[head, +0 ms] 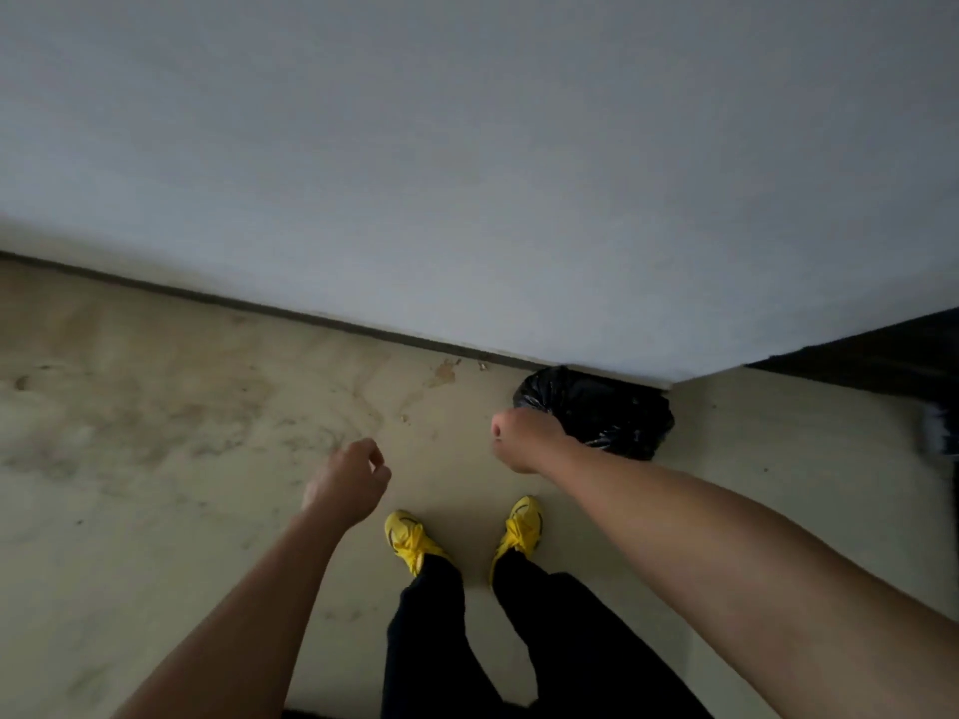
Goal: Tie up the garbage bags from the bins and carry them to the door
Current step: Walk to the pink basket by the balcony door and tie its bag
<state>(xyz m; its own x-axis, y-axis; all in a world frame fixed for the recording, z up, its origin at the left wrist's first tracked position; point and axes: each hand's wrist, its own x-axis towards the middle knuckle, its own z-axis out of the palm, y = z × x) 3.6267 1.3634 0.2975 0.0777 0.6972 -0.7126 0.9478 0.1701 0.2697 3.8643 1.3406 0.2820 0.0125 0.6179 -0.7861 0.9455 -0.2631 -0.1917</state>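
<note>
down low, the white wall (467, 173) meets the stained floor (155, 459), where a black garbage bag (602, 409) sits against it. the right hand (524, 442), fingers curled, overlaps the bag's left edge, grip unclear; the left hand (347, 480) hangs loosely curled, well apart.

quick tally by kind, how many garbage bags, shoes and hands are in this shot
black garbage bag: 1
yellow shoes: 2
hands: 2, the left hand and the right hand
total: 5
</note>
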